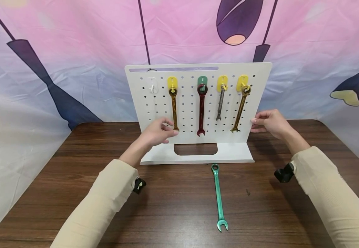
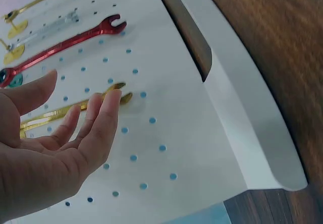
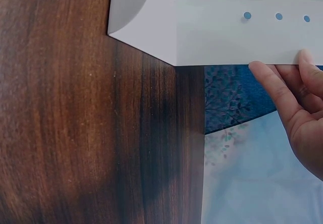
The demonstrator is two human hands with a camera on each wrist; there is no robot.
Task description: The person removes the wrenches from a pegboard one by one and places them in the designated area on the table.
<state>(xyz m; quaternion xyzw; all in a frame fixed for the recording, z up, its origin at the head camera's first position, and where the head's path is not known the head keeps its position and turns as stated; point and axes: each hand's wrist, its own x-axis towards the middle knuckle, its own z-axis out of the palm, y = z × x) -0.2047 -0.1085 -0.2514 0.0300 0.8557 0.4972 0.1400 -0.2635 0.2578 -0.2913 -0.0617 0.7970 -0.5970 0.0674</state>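
A white pegboard (image 1: 212,138) stands on the table, with wrenches hanging from its hooks. My left hand (image 1: 158,132) is in front of its lower left part, beside the lower end of a gold wrench (image 1: 174,110). In the left wrist view, the fingers (image 2: 103,128) are loosely bent and spread from the thumb, holding nothing. At the board's right edge, my right hand (image 1: 274,123) pinches the panel, thumb against the front; some of its fingers are partly hidden behind. A second gold wrench (image 1: 240,108) hangs close to that hand.
A green wrench (image 1: 218,196) lies on the brown table (image 1: 179,206) before the board's base. A red wrench (image 1: 201,112) and a small silver wrench (image 1: 221,103) hang mid-board. The white hook (image 1: 152,85) at far left bears nothing. Patterned cloth (image 1: 89,34) hangs behind.
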